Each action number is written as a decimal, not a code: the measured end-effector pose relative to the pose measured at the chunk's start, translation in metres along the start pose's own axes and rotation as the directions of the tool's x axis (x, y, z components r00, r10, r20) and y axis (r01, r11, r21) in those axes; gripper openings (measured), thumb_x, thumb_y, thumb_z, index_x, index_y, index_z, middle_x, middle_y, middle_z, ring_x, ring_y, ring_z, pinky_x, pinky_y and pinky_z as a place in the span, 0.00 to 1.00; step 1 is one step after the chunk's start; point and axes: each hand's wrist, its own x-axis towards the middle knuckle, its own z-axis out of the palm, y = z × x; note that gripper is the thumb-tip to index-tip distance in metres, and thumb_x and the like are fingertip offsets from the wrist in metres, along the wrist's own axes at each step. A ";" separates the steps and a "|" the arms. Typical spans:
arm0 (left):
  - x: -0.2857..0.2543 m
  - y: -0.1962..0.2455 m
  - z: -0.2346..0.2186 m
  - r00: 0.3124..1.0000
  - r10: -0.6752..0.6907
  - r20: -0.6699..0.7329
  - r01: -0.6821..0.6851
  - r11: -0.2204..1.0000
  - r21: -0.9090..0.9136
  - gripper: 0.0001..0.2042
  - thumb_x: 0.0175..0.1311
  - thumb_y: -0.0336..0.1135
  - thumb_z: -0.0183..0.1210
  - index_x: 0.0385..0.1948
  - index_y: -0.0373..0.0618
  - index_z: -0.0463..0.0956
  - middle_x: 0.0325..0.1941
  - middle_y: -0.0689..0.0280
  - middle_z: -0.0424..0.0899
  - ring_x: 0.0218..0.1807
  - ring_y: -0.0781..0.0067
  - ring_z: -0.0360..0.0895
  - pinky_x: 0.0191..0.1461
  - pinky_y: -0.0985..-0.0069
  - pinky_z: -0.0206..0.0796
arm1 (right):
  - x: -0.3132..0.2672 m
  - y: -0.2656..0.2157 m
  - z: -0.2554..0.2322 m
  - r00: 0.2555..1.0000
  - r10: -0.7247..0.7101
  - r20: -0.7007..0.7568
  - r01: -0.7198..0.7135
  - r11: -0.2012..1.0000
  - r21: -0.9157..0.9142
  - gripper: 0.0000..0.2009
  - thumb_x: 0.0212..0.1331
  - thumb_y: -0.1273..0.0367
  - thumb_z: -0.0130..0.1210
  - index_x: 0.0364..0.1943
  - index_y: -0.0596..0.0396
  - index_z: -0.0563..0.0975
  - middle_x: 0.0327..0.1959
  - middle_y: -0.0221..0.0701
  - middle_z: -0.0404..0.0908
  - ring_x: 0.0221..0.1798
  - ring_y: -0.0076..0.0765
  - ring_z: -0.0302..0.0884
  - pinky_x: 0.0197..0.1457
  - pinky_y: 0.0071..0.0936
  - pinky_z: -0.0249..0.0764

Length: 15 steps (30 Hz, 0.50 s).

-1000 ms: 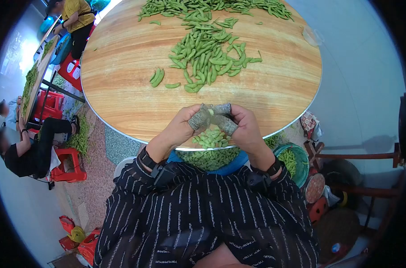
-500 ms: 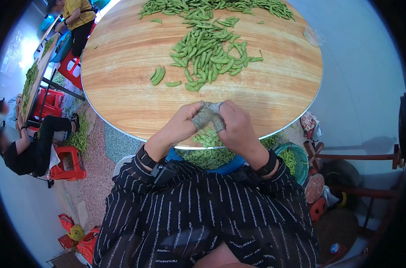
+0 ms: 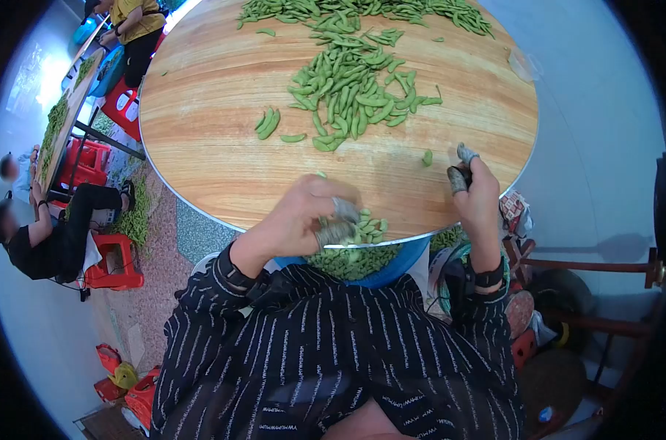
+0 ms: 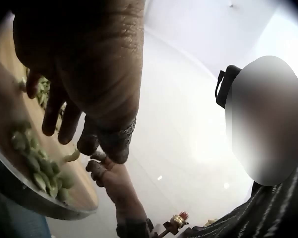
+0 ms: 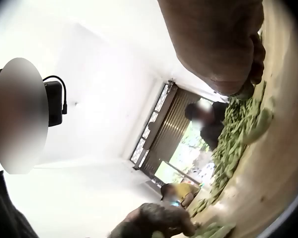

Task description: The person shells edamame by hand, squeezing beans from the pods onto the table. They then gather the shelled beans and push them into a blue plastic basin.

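Observation:
My left hand [image 3: 300, 216] hovers blurred over the near table edge, fingers loosely spread beside a small pile of shelled soybeans [image 3: 373, 229]. Grey wraps cover its thumb and index finger. In the left wrist view, its fingers [image 4: 69, 119] hang apart over the wood, close to the shelled beans [image 4: 45, 171]. Off to the right, my right hand [image 3: 483, 198] is raised near the table's rim, wrapped thumb and forefinger parted with nothing seen between them. A short green pod [image 3: 427, 158] lies left of its fingertips, a faint shadow below. Under the edge, a blue basin [image 3: 414, 257] holds many beans.
A heap of soybean pods [image 3: 348, 95] runs down the middle of the round wooden table [image 3: 208, 147], with a few loose pods [image 3: 268, 123] to its left. A clear plastic cup [image 3: 524, 64] sits at the right rim. People work at a long table [image 3: 67, 110] on the left.
Both hands were together over the near edge, working at something between their fingertips. They have parted: the right moved far right, the left lowered toward the shelled beans. A short pod now shows between them.

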 end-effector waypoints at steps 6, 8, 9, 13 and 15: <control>-0.004 -0.051 -0.036 0.947 -0.095 -0.305 0.243 0.836 0.493 0.07 0.47 0.27 0.54 0.30 0.38 0.71 0.36 0.54 0.73 0.35 0.51 0.70 0.37 0.66 0.62 | -0.013 -0.013 0.013 0.976 0.111 0.187 -0.192 0.843 0.502 0.11 0.48 0.78 0.51 0.38 0.64 0.73 0.31 0.32 0.76 0.34 0.22 0.71 0.39 0.18 0.67; -0.012 -0.083 -0.041 0.882 -0.351 -0.316 0.471 0.616 0.631 0.08 0.48 0.28 0.53 0.30 0.37 0.69 0.34 0.52 0.72 0.35 0.48 0.69 0.36 0.64 0.63 | -0.019 -0.023 0.025 0.964 0.099 0.246 -0.221 0.811 0.541 0.10 0.49 0.78 0.51 0.38 0.65 0.73 0.32 0.31 0.76 0.35 0.21 0.71 0.40 0.18 0.67; -0.012 -0.088 -0.043 0.882 -0.350 -0.315 0.471 0.617 0.631 0.08 0.48 0.28 0.53 0.30 0.37 0.69 0.34 0.52 0.72 0.35 0.48 0.69 0.36 0.64 0.63 | -0.020 -0.028 0.030 0.951 0.079 0.300 -0.247 0.778 0.578 0.10 0.50 0.78 0.51 0.38 0.65 0.73 0.33 0.30 0.76 0.36 0.20 0.71 0.41 0.17 0.67; -0.010 -0.079 -0.034 0.868 -0.396 -0.298 0.494 0.634 0.595 0.08 0.51 0.27 0.52 0.33 0.37 0.67 0.31 0.52 0.72 0.33 0.51 0.69 0.35 0.66 0.63 | -0.021 -0.050 0.043 0.919 0.054 0.390 -0.305 0.726 0.616 0.11 0.49 0.77 0.51 0.39 0.64 0.73 0.33 0.29 0.76 0.36 0.20 0.70 0.41 0.17 0.67; -0.005 -0.057 -0.023 0.863 -0.393 -0.318 0.506 0.683 0.527 0.08 0.52 0.27 0.51 0.34 0.37 0.66 0.29 0.54 0.73 0.32 0.56 0.71 0.34 0.69 0.64 | -0.017 -0.063 0.043 0.873 0.038 0.485 -0.413 0.586 0.697 0.12 0.50 0.77 0.51 0.41 0.63 0.72 0.33 0.28 0.75 0.36 0.20 0.70 0.41 0.16 0.67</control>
